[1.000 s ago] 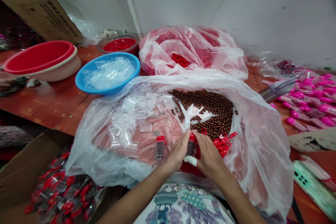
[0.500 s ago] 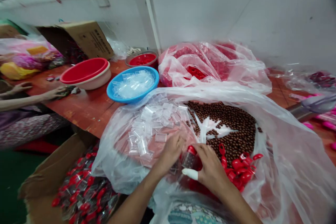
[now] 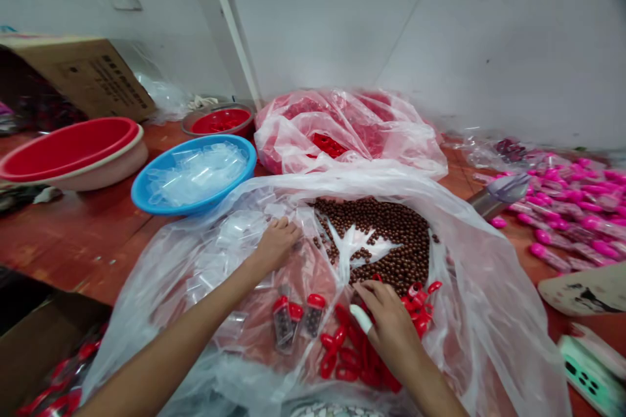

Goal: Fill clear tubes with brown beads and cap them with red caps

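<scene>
Clear cases (image 3: 229,234) lie by curled left fingers (image 3: 284,227), brown beads (image 3: 398,234) by bent right fingers (image 3: 379,293), both grips hidden.

- Reddish-brown counter (image 3: 73,238), bare toward the left
- Left: cardboard box (image 3: 117,88), white basin (image 3: 110,168), blue basin (image 3: 141,195), grey bowl (image 3: 186,124)
- Centre: spread-open translucent bag (image 3: 489,319), red-filled plastic bag (image 3: 362,137) behind
- Right: heaped pink-capped tubes (image 3: 570,208), mint-green phone (image 3: 594,381)

Left arm (image 3: 210,313) is slanting forward, left hand (image 3: 278,241) facing palm-down, fingers bent. Right hand (image 3: 386,313) is sitting closer in, white-wrapped thumb (image 3: 360,318) sticking out.
</scene>
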`<state>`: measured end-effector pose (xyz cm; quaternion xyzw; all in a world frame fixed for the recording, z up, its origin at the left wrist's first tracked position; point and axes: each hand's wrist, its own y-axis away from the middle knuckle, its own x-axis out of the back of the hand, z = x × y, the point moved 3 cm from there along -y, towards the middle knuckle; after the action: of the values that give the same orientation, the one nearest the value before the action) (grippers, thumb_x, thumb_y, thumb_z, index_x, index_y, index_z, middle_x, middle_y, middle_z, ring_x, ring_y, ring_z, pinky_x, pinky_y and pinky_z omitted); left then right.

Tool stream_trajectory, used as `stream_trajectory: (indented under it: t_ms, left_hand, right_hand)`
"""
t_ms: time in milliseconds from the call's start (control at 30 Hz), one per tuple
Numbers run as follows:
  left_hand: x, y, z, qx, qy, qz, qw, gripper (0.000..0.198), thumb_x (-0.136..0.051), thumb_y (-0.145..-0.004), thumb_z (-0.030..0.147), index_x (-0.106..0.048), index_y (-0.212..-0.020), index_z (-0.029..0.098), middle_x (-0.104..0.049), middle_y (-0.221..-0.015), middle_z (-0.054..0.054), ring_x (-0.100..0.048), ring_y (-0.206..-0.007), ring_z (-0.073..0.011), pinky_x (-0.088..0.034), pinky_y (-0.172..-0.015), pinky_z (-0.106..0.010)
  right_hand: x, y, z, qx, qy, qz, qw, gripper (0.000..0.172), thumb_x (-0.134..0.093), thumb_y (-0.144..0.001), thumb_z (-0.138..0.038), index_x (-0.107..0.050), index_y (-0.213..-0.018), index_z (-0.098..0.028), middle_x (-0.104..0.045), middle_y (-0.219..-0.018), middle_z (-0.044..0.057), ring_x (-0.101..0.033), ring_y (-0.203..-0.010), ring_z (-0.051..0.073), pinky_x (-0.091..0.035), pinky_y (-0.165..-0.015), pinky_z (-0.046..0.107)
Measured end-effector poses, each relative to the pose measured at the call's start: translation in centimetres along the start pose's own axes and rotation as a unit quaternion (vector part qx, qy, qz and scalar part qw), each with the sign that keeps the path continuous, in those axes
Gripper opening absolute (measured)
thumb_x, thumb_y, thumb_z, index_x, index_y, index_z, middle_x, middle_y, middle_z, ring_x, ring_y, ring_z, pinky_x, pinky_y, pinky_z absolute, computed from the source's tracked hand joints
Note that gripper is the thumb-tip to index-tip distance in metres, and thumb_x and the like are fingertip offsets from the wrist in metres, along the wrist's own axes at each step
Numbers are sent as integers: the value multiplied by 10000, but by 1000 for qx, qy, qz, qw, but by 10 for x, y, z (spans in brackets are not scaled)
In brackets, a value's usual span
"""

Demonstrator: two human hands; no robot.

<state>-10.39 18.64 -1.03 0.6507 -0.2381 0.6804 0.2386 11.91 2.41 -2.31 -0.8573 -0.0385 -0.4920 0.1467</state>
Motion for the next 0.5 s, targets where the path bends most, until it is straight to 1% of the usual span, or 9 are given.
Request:
stream_trajectory:
  t_ms: [67, 100, 167, 200, 267, 333, 400, 467, 500]
  left_hand:
    - [5, -2, 4, 15, 4, 19, 1000, 203, -493, -801, 203, -607, -956, 137, -617, -930, -155, -484, -950, -302, -336, -816, -432]
    - [8, -4, 7, 29, 28, 34, 999, 229, -468, -816, 200, -596, -998, 143, -619, -956, -150, -493, -959, -293, -344, -827, -426]
    - [12, -12, 18, 60, 136, 45, 988, 295, -434, -844, 224, -544, -1112, 170, -631, -976, -112, -533, -925, -246, -379, -822, -379]
    - [11, -19, 26, 70, 207, 30, 975, 325, -439, -845, 250, -518, -1154, 187, -642, -956, -82, -557, -880, -220, -402, -796, -344]
    - [3, -38, 44, 80, 334, -30, 939, 357, -500, -804, 285, -530, -1152, 213, -663, -875, -28, -587, -787, -188, -426, -730, -287]
    - [-9, -62, 60, 83, 392, -73, 914, 315, -575, -732, 268, -623, -1038, 211, -678, -847, -19, -597, -788, -193, -426, -727, -272]
    - [-22, -87, 71, 89, 403, -84, 907, 256, -603, -688, 235, -686, -927, 193, -690, -856, -32, -600, -812, -205, -422, -743, -271]
    - [-34, -110, 79, 98, 410, -93, 902, 248, -607, -674, 215, -706, -899, 183, -695, -828, -35, -603, -772, -197, -426, -709, -264]
    - [-39, -120, 83, 102, 416, -100, 898, 254, -605, -672, 210, -708, -902, 180, -693, -794, -32, -602, -716, -184, -428, -670, -257]
  right_hand:
    - [2, 9, 24, -38, 61, 40, 997, 436, -457, -787, -75, -522, -1201, -197, -553, -1127, 126, -530, -1009, 280, -472, -855, 479]
    - [2, 13, 33, -53, 84, 51, 994, 498, -436, -743, -30, -520, -1207, -191, -551, -1130, 131, -532, -1002, 287, -472, -851, 490]
    - [1, 17, 45, -67, 108, 57, 990, 612, -405, -645, 29, -523, -1205, -186, -553, -1125, 129, -537, -998, 288, -477, -849, 488]
    - [1, 18, 49, -69, 110, 55, 990, 648, -395, -606, 43, -531, -1196, -188, -558, -1118, 124, -539, -1000, 286, -481, -849, 478]
    - [1, 17, 51, -70, 100, 46, 991, 682, -380, -567, 58, -550, -1175, -200, -575, -1089, 108, -549, -988, 272, -492, -841, 448]
    - [2, 16, 50, -70, 79, 32, 994, 699, -363, -554, 71, -564, -1159, -216, -597, -1047, 91, -568, -945, 248, -504, -822, 411]
    - [4, 16, 49, -67, 48, 24, 996, 719, -345, -547, 79, -570, -1157, -228, -610, -1031, 78, -580, -924, 227, -510, -814, 378]
    - [7, 19, 50, -70, 21, 25, 997, 743, -336, -542, 76, -562, -1178, -233, -612, -1066, 71, -577, -961, 221, -502, -844, 378]
    - [9, 21, 51, -72, 9, 25, 997, 756, -336, -543, 72, -547, -1202, -235, -609, -1091, 67, -571, -987, 222, -494, -866, 387]
